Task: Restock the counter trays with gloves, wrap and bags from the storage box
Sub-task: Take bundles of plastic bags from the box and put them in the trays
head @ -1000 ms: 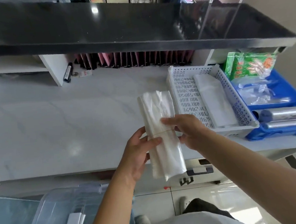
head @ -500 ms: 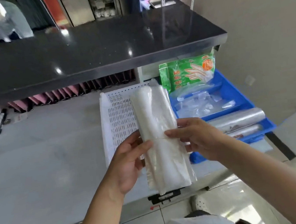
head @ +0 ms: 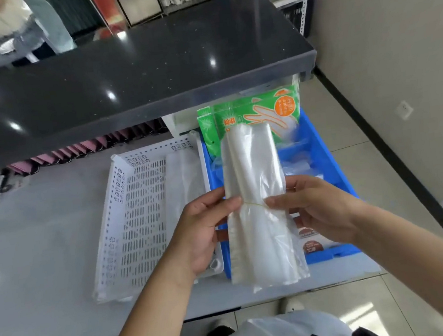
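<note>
The grey tabletop (head: 46, 254) carries two trays side by side under a dark shelf (head: 123, 77). The white perforated tray (head: 138, 217) lies on the left, with a flat pile of clear bags (head: 185, 177) along its right side. The blue tray (head: 320, 152) touches it on the right and holds green glove packets (head: 250, 115) that lean at its far end. Both forearms come up from the lower edge and meet above the line between the trays. Between them stands the bundle of clear bags (head: 257, 205), upright, bound at its middle by a thin rubber band (head: 254, 204). The left hand (head: 202, 232) is half closed, its thumb on the front of the bundle at the band and its fingers behind. The right hand (head: 314, 207) pinches the other edge in the same way.
</note>
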